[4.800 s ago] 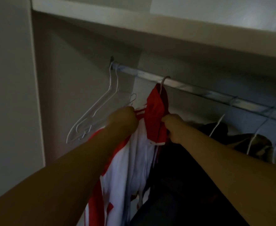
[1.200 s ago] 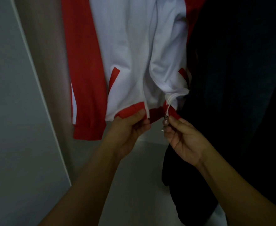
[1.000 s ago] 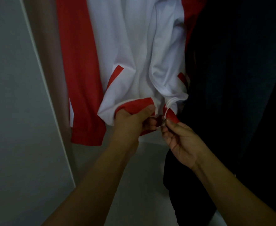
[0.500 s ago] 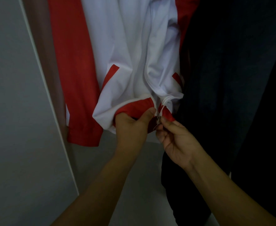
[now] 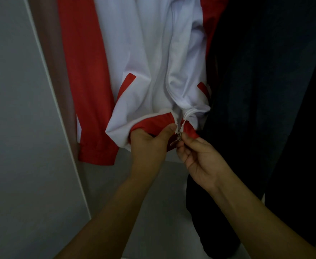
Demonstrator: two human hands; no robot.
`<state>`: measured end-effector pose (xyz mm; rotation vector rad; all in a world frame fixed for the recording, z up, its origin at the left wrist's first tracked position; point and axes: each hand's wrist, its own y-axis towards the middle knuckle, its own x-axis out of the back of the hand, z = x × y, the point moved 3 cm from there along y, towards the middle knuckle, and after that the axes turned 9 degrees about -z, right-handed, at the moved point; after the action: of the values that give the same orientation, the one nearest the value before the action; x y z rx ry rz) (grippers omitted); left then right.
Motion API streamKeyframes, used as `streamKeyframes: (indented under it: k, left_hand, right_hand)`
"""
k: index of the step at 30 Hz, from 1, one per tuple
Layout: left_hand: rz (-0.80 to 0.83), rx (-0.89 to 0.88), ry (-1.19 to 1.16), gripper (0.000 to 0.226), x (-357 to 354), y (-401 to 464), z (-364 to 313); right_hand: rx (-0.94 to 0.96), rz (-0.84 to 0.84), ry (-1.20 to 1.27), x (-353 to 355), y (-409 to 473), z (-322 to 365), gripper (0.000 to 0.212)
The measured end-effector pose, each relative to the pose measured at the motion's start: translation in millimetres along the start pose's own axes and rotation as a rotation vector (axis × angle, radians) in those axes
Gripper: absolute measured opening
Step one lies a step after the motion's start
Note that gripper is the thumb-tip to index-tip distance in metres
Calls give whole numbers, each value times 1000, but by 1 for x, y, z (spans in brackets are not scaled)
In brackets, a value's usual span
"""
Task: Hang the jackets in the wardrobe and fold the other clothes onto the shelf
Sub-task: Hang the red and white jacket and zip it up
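The red and white jacket (image 5: 144, 58) hangs in the upper middle of the frame, beside dark clothes (image 5: 265, 90) on the right. Left hand (image 5: 149, 141) bunches the red hem in a curled grip; right hand (image 5: 200, 157) pinches the zip slider (image 5: 178, 136) at the hem's centre. Thin, slippery cloth, I'd say, so hold the hem taut close to the zip.

Pale wardrobe floor (image 5: 149, 212) below; hanging dark garment (image 5: 246, 128) reaches it.
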<state>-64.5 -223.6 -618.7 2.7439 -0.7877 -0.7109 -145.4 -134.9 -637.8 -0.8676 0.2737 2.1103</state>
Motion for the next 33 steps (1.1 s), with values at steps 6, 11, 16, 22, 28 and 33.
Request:
streamKeyframes:
  k: [6,11,16,22,28,33]
  left_hand:
    - [33,-40,48,4,1,-2,1]
    - [61,33,93,11,4,4,5]
    - [92,287,83,24,11,6,5]
    - [43,-399,1009,26,35,-1,-22]
    - [207,-665,1204,27,11,1,-31]
    - [175,-794,1194,25,0,4,-34]
  right_hand:
    - [21,-38,25,-5,2,0,14]
    - [66,-62,-26,-7,5,1,11]
    - [90,-86,-111,-6,6,1,10]
    - [139,-103,-230,-12,7,11,18]
    - [129,-25,-198,-12,5,13,35]
    - [116,-2,-171,-7,8,14,33]
